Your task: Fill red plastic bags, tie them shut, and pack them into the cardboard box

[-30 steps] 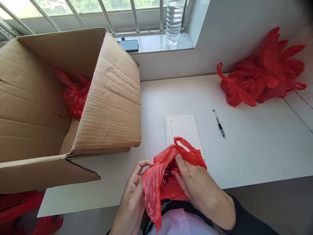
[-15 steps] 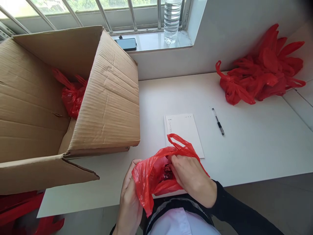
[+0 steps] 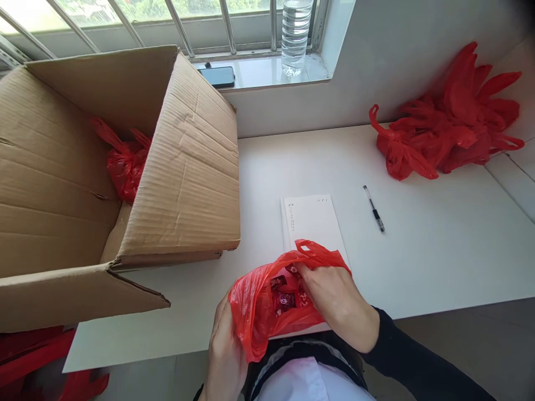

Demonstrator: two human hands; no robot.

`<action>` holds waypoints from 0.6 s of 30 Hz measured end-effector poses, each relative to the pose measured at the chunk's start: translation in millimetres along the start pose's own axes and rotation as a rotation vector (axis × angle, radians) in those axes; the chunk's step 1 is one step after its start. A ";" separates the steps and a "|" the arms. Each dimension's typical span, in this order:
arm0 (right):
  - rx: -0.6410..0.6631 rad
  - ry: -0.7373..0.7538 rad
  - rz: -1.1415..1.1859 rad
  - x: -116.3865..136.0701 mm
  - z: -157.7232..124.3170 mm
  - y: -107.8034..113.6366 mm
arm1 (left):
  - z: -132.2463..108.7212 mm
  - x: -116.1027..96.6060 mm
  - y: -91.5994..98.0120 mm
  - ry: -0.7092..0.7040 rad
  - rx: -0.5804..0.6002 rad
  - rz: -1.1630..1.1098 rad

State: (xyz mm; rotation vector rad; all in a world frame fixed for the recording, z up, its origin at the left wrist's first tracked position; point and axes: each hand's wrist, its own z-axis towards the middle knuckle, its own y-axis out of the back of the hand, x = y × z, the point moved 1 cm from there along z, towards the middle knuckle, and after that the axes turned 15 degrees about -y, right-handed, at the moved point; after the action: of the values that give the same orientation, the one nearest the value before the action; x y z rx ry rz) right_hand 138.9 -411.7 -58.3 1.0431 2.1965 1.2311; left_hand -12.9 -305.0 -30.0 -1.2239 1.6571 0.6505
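A red plastic bag (image 3: 249, 312) is held with its mouth gaping at the front edge of the table. My left hand (image 3: 228, 345) is closed on the bag's left side, its fingers partly behind the film. Inside lie several small wrapped sweets (image 3: 286, 301) in dark red and purple wrappers. My right hand (image 3: 334, 298) reaches into the mouth from the right, beside the sweets. Its fingertips are hidden in the bag, and whether they grip anything does not show.
A large open cardboard box (image 3: 188, 167) stands left, with a tied red bag (image 3: 127, 167) inside. Behind my hands lie a notebook (image 3: 313, 223) and a pen (image 3: 374, 209). Red plastic bags (image 3: 447, 128) are heaped back right. A bottle (image 3: 296, 39) and phone (image 3: 219, 77) rest on the windowsill.
The bag's mouth has opened wider and its handle has dropped, so more sweets show. My right hand has shifted slightly right, still inside the bag; my left hand keeps its hold.
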 end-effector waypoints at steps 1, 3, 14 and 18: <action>0.002 -0.015 -0.003 0.2 0.9 2.1 | -0.1 0.0 -1.5 -0.008 0.019 -0.002; 0.007 -0.038 -0.002 0.4 0.4 8.1 | 0.2 0.5 -2.4 -0.027 0.019 0.000; -0.064 -0.047 0.127 -13.8 -22.4 24.7 | 1.8 4.7 6.1 -0.014 -0.012 0.049; 0.026 -0.133 -0.029 -15.0 -16.3 23.0 | 1.5 13.9 9.9 -0.039 0.002 0.013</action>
State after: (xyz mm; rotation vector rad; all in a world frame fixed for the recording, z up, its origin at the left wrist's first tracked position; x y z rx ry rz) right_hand 147.1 -424.6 -30.2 1.0672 2.1242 1.0913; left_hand -22.3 -306.1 -44.3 -1.1930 1.6341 0.6767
